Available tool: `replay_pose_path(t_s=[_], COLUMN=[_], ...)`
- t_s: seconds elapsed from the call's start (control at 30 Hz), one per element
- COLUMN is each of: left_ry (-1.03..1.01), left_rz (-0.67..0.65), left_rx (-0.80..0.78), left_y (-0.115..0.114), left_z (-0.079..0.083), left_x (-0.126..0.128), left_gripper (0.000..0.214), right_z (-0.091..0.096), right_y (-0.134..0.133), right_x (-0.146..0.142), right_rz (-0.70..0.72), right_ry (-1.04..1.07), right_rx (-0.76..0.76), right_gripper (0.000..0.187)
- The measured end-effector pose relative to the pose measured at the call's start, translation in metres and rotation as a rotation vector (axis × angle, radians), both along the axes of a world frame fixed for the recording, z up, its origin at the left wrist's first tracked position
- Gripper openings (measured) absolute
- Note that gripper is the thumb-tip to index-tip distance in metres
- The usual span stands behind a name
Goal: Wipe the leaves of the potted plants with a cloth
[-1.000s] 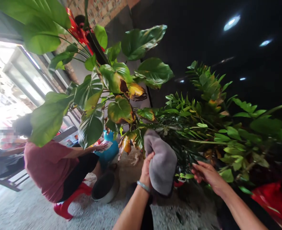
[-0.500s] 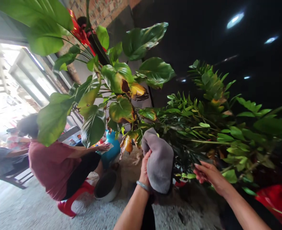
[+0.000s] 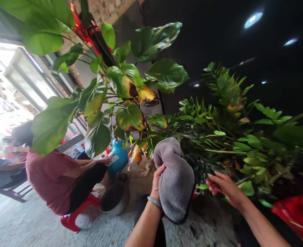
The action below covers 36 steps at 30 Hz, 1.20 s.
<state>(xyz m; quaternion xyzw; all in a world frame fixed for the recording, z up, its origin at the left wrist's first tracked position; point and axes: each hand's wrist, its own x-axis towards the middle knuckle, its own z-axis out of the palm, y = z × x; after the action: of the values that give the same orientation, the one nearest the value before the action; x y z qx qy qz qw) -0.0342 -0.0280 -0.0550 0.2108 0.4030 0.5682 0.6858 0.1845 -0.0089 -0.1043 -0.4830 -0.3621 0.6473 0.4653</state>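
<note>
grey cloth (image 3: 177, 187): clasped at its side by left hand (image 3: 157, 183), in front of leaves (image 3: 219, 133) | change: swung lower and rightward, nearer right hand (image 3: 223, 188) | right: fingers curled, cannot tell if pinching

No readable text, no legible labels or brands, no numbers or signs made out

A pale bangle (image 3: 154, 201) circles the left wrist (image 3: 156, 194); the trousers (image 3: 161, 234) seem dark.
</note>
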Motion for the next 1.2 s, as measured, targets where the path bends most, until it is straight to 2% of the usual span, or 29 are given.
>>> replay_pose_path(t_s=[0.07, 0.13, 0.17, 0.23, 0.3, 0.4, 0.47, 0.5, 0.57, 0.63, 0.7, 0.77, 0.83, 0.93, 1.03, 1.13, 1.2], left_ry=[-0.014, -0.041, -0.054, -0.059, -0.041, -0.042, -0.052, -0.062, -0.093, -0.118, -0.141, -0.188, -0.235, -0.223, -0.151, 0.028, 0.206], left_rz=[-0.057, -0.198, -0.257, -0.349, -0.379, -0.268, -0.129, -0.066, 0.008, 0.016, -0.039, -0.112, -0.162, -0.131, -0.044, 0.062, 0.121], left_rx=[-0.121, -0.264, -0.273, -0.193, -0.052, 0.075, 0.065, 0.022, -0.098, -0.214, -0.307, -0.381, -0.421, -0.392, -0.211, -0.033, -0.031], left_y=[-0.008, -0.023, -0.031, -0.043, -0.043, -0.027, -0.013, -0.007, -0.002, -0.005, -0.016, -0.03, -0.041, -0.046, -0.041, -0.034, -0.032], left_z=[-0.022, -0.044, -0.051, -0.054, -0.04, -0.004, 0.013, 0.016, 0.01, -0.009, -0.033, -0.054, -0.066, -0.071, -0.069, -0.068, -0.067], left_x=[0.01, 0.023, 0.03, 0.038, 0.039, 0.027, 0.016, 0.013, 0.01, 0.014, 0.021, 0.03, 0.038, 0.047, 0.051, 0.048, 0.046], left_gripper=[0.019, 0.02, 0.022, 0.029, 0.035, 0.033, 0.027, 0.024, 0.02, 0.018, 0.017, 0.02, 0.028, 0.039, 0.047, 0.053, 0.056], right_z=[-0.001, -0.002, -0.002, -0.002, -0.002, 0.001, 0.003, 0.004, 0.003, 0.002, 0.002, 0.002, 0.004, 0.007, 0.01, 0.012, 0.013], right_y=[0.001, 0.001, 0.001, 0.001, 0.0, -0.001, -0.002, -0.002, -0.002, -0.002, -0.003, -0.005, -0.01, -0.02, -0.034, -0.05, -0.06], right_x=[0.0, 0.002, 0.002, 0.004, 0.004, 0.003, 0.003, 0.003, 0.003, 0.005, 0.006, 0.007, 0.006, 0.001, -0.011, -0.026, -0.035], right_rz=[-0.025, -0.02, -0.014, -0.015, -0.024, -0.036, -0.042, -0.046, -0.042, -0.035, -0.006, 0.085, 0.188, 0.203, 0.217, 0.239, 0.235], right_ry=[0.005, -0.019, -0.029, -0.034, -0.016, -0.011, -0.011, -0.005, 0.018, 0.029, 0.019, -0.003, -0.045, -0.118, -0.086, -0.061, -0.069], right_rx=[-0.045, -0.08, -0.084, -0.073, -0.047, -0.036, -0.048, -0.051, -0.056, -0.072, -0.1, -0.111, -0.109, -0.072, 0.007, 0.086, 0.127], right_gripper=[0.028, 0.026, 0.024, 0.022, 0.023, 0.021, 0.02, 0.019, 0.019, 0.022, 0.022, 0.025, 0.035, 0.043, 0.051, 0.061, 0.063])
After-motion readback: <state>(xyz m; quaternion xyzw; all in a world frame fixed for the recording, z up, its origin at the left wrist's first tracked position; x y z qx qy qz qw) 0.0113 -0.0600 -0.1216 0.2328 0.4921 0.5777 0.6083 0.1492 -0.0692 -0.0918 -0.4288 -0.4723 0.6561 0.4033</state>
